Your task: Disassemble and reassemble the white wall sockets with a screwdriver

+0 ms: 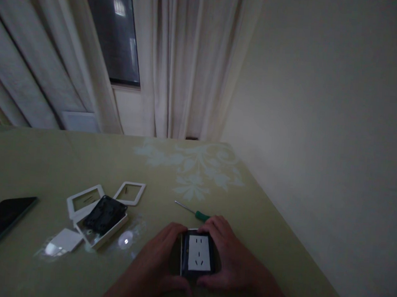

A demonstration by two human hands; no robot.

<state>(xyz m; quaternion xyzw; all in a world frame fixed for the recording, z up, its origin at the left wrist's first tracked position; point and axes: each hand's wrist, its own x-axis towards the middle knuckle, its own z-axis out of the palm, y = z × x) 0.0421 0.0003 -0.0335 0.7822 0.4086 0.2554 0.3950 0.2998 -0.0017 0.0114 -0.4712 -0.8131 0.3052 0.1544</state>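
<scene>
A wall socket with a white slotted face and a black surround lies near the table's front, face up. My left hand grips its left side, fingers at the top edge and thumb at the lower edge. Round the right side curls my right hand, its fingers on the top right corner and its thumb below. A thin white edge shows along the socket's left and top. Just beyond my right fingers lies a screwdriver with a green handle, its shaft pointing away to the left.
On the left, a black socket part rests on a white box. Two white frames lie behind it, with screws inside. A white piece in clear plastic lies nearby. A dark flat device is at far left; a wall borders the right.
</scene>
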